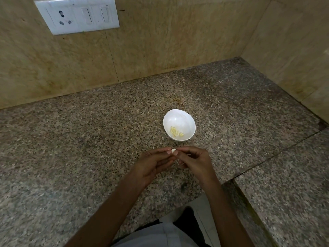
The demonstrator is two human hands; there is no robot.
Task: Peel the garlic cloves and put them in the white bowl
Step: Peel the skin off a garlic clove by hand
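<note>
1. worktop point(89, 148): granite, white bowl point(176, 118) is set on it
2. left hand point(153, 164) and right hand point(195, 161) are held together above the worktop, just short of the bowl
3. peeled cloves point(176, 131) are heaped inside the bowl
4. garlic clove point(173, 150) is pinched by both grips at the fingertips; skin is best nicked at the tip and stripped lengthwise, clove not crushed

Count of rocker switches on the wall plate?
2. Both sit on the white wall plate at upper left: the middle switch just right of the socket, and the right switch near the plate's right end. None looks hidden.
</note>
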